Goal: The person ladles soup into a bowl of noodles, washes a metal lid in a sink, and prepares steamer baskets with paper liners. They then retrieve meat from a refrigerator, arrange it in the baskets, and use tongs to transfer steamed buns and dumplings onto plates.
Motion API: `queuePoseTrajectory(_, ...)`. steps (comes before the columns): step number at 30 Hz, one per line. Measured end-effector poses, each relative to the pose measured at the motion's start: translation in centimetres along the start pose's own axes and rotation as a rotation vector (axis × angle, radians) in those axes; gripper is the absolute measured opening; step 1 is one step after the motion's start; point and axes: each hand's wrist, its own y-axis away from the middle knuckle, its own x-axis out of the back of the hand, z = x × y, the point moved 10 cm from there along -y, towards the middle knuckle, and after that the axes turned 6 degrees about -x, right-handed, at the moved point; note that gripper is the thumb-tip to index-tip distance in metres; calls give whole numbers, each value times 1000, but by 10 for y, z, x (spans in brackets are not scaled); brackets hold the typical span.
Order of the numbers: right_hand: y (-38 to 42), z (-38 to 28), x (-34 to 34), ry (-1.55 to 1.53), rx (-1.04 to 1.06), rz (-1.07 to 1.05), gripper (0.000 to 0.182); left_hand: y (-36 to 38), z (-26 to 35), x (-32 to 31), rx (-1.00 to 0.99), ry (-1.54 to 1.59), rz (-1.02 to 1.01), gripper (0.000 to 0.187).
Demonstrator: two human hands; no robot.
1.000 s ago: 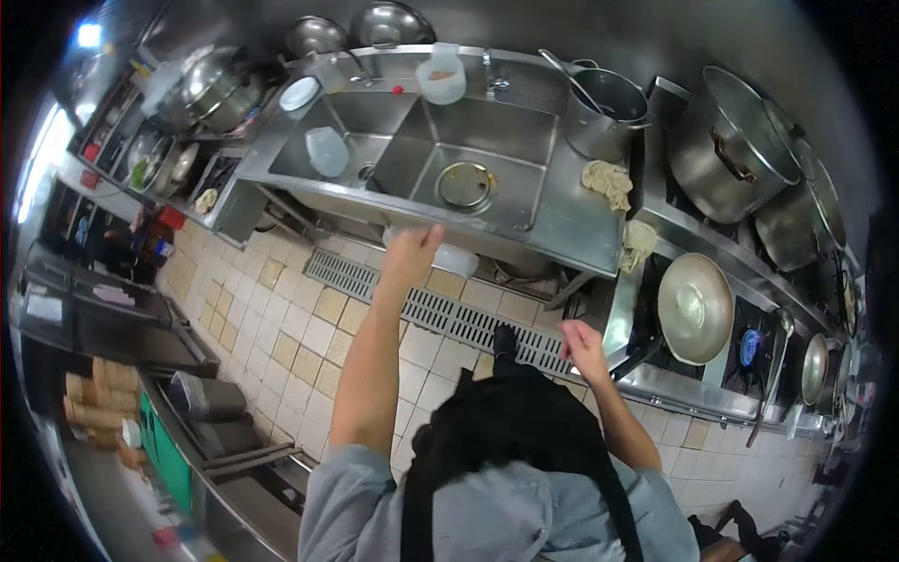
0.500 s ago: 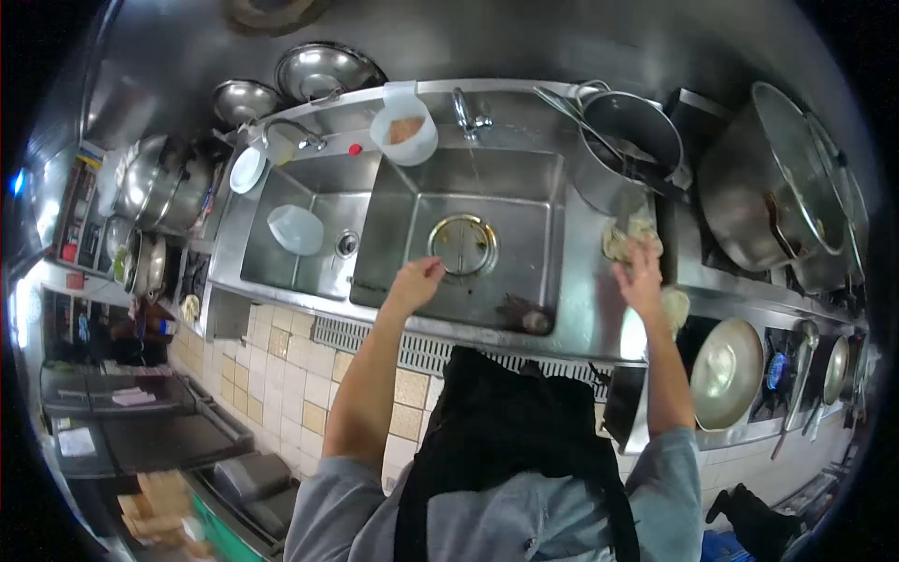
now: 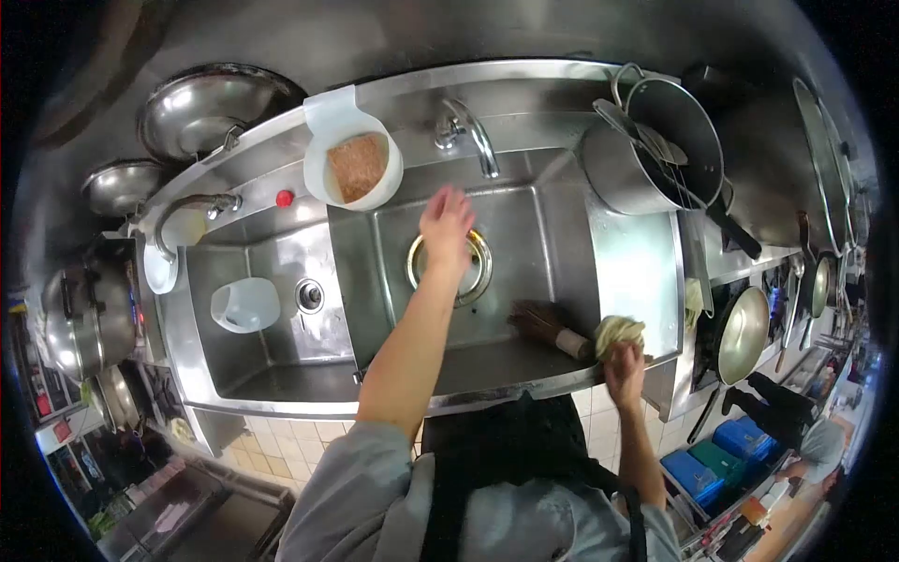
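Observation:
My left hand [image 3: 448,225] reaches over the large sink basin [image 3: 393,323], fingers stretched forward and holding nothing. It is above the round drain [image 3: 482,272], just short of the faucet [image 3: 482,140]. My right hand [image 3: 625,367] grips a crumpled pale yellowish cloth [image 3: 619,331] at the basin's front right edge. Beside that cloth, inside the basin, lies a brown bristle brush [image 3: 543,323] with a pale band round its handle end.
A white plastic container [image 3: 389,183] with a brown block inside sits behind the basin. The smaller left basin holds a translucent scoop [image 3: 245,305]. On the right stand a deep pot [image 3: 618,164] with utensils and a frying pan [image 3: 744,335]. A person [image 3: 815,450] is at far right.
My left hand has moved forward from the basin's front toward the faucet. My right hand has brought the cloth from beside the pot to the basin's front right edge. The view has shifted.

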Motion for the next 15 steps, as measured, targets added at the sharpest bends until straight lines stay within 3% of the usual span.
queuePoseTrajectory(3, 3, -51, -23, 141, 91, -169, 39, -61, 10, -68, 48, 331, -6, 36)
queuePoseTrajectory(4, 4, -41, -26, 138, 101, -175, 39, -86, 9, -86, 76, 433, -33, 35)
queuePoseTrajectory(6, -6, 21, -16, -186, -170, -62, 41, -115, 1, -115, 198, 623, 8, 30)
queuePoseTrajectory(9, -53, -5, 80, 71, -2, 155, 42, -117, -1, -138, 317, 756, 183, 26)
queuePoseTrajectory(10, -57, -5, 106, 123, 3, 260, 43, -123, -8, -136, 283, 777, 136, 23)
queuePoseTrajectory(12, -65, -4, 128, 282, -81, 237, 53, -147, -23, -136, 168, 892, -12, 20)
queuePoseTrajectory(13, -64, 1, 130, 263, -104, 248, 52, -117, -7, -139, 146, 937, -261, 19)
queuePoseTrajectory(15, -65, -11, 117, 183, -123, 220, 52, -102, -1, -134, 200, 766, -357, 21)
